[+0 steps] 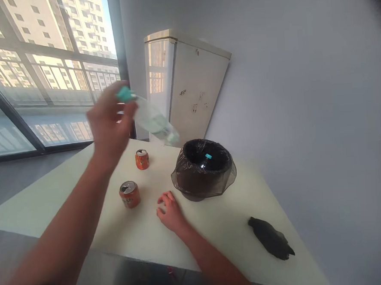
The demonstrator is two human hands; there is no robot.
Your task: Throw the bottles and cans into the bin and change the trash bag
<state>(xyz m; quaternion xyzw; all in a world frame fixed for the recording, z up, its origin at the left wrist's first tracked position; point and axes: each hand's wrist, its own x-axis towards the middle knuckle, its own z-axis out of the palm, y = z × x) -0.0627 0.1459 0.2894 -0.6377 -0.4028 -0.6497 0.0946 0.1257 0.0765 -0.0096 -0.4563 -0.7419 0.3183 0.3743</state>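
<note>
Raised above the table, my left hand [111, 117] grips a clear plastic bottle [152, 119] by its neck, near the teal cap. The bottle tilts down to the right, its base close to the bin's rim and smeared by motion. A bin [196, 183] lined with a dark plastic bag stands on the table; another bottle with a teal cap [208, 157] shows inside it. My right hand [170, 212] rests on the tabletop in front of the bin, fingers loosely curled and apart, holding nothing. To its left stand two opened orange-red cans, a nearer can [129, 195] and a farther can [142, 159].
A dark bundled plastic bag [271, 238] lies near the right edge of the pale table [221, 226]. Behind the table is a white refrigerator [196, 86] against the grey wall. Large windows [44, 78] fill the left side.
</note>
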